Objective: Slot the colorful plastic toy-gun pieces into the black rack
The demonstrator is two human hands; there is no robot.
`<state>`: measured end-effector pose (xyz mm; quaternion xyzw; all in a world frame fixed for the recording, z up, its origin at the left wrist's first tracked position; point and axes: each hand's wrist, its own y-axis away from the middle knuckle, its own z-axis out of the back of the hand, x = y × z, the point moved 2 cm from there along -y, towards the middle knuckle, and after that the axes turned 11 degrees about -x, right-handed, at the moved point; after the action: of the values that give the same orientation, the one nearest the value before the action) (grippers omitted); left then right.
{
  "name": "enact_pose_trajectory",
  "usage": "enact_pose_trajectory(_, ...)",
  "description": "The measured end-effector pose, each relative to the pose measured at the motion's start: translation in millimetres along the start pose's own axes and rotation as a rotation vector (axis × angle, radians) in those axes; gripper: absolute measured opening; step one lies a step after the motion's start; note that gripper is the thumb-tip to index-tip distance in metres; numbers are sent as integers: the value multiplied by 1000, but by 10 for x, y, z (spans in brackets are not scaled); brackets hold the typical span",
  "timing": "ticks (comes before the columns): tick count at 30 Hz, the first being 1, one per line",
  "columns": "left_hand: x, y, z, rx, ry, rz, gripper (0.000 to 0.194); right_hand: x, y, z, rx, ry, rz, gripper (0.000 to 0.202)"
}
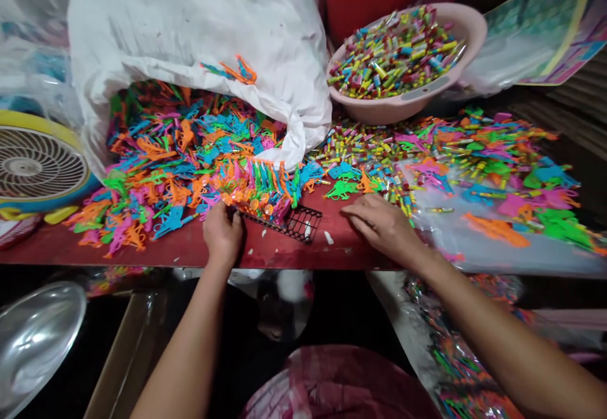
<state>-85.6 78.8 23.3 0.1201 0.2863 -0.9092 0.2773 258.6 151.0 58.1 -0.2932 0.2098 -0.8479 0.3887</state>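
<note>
Looking down past pink patterned cloth [339, 381] right under the camera, onto a long red tabletop [284, 251]. Got a huge white fabric sack [199, 21] sagging open at the back left. Next size down, spotting a pale pink round plastic basin [412, 100] to its right, then a yellow-and-blue round plastic fan [40, 163] at far left. Find a black rectangular open-grid rack [305, 224] on the tabletop, between both hands, partly covered by a row of bright plastic pieces [265, 182]. See the right hand [386, 226] palm down, fingers loosely bent; can't tell if pinching anything. See the left hand [222, 232] curled at the rack's left end; can't tell if really gripping. Also got loose orange, blue, green and pink plastic pieces [173, 217] spilling from the sack, plus tiny multicoloured tubes [398, 52] heaped in the basin.
</note>
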Motion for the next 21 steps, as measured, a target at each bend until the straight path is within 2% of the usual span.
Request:
enact_pose_trajectory(5, 12, -6, -5, -21, 8, -17, 18, 298, -30, -253, 109, -46, 100, 30)
enact_pose_trajectory(10, 20, -16, -2, -16, -41, -28, 16, 312, -11, -417, 110, 37, 108, 31)
enact_pose_trajectory(21, -44, -10, 47, 7, -58, -22, 14, 261, -90, -390, 91, -11, 89, 36)
